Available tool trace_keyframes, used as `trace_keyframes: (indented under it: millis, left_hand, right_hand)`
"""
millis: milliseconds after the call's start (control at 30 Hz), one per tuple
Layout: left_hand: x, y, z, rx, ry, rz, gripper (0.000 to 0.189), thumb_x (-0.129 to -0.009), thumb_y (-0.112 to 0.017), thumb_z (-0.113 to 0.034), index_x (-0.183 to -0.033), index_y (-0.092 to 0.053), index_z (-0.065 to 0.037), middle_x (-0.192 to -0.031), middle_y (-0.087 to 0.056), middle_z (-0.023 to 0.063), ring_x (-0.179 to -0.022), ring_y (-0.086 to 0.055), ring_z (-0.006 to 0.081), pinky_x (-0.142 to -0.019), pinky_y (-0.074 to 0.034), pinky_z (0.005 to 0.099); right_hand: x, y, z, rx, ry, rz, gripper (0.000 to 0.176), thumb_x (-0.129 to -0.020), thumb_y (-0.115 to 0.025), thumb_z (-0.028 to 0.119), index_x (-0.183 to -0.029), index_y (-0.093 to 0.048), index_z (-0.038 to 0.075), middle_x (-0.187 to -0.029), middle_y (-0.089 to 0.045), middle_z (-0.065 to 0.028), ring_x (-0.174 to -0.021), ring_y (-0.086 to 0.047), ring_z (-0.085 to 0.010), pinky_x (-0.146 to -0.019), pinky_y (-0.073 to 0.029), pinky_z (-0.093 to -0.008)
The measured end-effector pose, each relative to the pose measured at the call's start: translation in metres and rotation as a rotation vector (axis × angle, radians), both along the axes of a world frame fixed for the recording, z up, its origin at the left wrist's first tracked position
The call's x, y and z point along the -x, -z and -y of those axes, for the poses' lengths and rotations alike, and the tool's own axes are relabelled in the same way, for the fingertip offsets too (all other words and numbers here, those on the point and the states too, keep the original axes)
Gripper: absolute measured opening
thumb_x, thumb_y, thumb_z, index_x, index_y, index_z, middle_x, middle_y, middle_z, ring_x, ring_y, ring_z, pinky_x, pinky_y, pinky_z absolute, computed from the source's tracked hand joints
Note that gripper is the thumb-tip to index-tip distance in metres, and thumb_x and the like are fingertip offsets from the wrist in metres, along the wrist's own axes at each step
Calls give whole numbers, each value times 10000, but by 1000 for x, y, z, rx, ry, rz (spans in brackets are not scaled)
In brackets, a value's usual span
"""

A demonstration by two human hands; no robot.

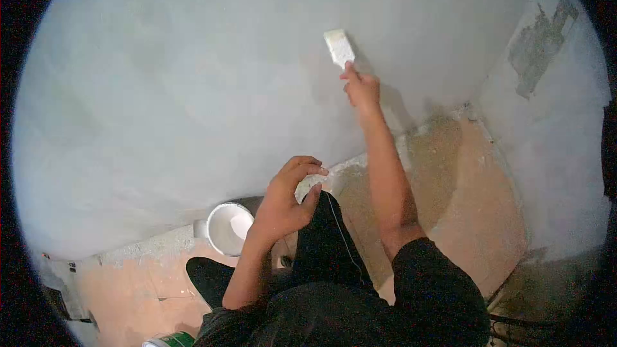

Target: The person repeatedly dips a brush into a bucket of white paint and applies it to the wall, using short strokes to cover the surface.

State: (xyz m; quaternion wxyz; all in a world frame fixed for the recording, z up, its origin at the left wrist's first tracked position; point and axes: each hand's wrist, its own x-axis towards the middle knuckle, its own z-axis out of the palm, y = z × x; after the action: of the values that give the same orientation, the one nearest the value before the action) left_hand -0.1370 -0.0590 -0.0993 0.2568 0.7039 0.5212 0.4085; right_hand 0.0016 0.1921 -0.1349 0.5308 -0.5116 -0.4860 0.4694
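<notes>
**Right hand holds a brush against the grey wall**

Nearest to the camera, at the bottom edge, a green can point(172, 340) is partly visible on the floor point(475, 205). Above it the person crouches in black trousers, with one knee point(324, 231) raised. The left hand point(287, 199) rests on this knee with the fingers curved loosely over it, and it holds nothing. Just beside this hand, on the left, a white bucket point(226, 226) stands on the floor, close to the foot of the wall point(193, 90). The floor is light brown, with pale dust along the wall.

Farther away, the right arm is stretched up and forward. The right hand point(362, 88) is closed around the handle of a brush point(339, 47), which is covered in white. The head of the brush lies against the grey wall, above the hand. On the side wall at the far right, a rough darker patch point(540, 45) is visible.
</notes>
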Motion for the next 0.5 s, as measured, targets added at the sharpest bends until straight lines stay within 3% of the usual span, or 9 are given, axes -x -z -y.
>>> trace_keyframes:
  millis: [167,233,333,400,500]
  left_hand:
    - [-11,-7,-18,15,7,3,303,-803,-620,16,-1075,-621,-118,-1180,-589,103,-1100,-569,288,-873,-481,383]
    - [-27,-7,10,-5,19,34,276,-772,-600,40,-1039,-603,-30,-1119,-579,187,-1069,-572,357,-939,-447,396]
    - [-30,-9,19,-31,23,18,283,-767,-607,41,-1041,-600,-32,-1118,-580,185,-1062,-574,360,-934,-449,397]
    - [-26,-10,18,-14,15,17,286,-766,-610,43,-1041,-600,-32,-1116,-581,186,-1061,-575,362,-933,-450,398]
    - [-4,-3,9,0,13,22,284,-767,-612,42,-1041,-601,-31,-1115,-581,188,-1064,-575,366,-934,-450,400]
  right_hand:
    - [10,124,-36,173,-183,-142,537,-875,-606,529,-836,-636,-6,-527,-443,10,-376,-354,-79,-348,-281,-241]
    - [-1,158,-6,143,-195,-173,537,-878,-599,533,-832,-632,-2,-524,-440,12,-370,-351,-80,-343,-288,-243]
    - [-5,193,10,317,-188,-228,533,-884,-589,531,-826,-630,2,-521,-445,14,-354,-338,-87,-329,-286,-259]
    - [-5,218,5,610,-180,-127,514,-891,-583,519,-779,-629,19,-517,-451,10,-333,-322,-96,-319,-280,-270]
    - [16,209,10,610,-93,34,472,-888,-610,453,-681,-611,30,-507,-486,-8,-319,-347,-114,-314,-281,-288]
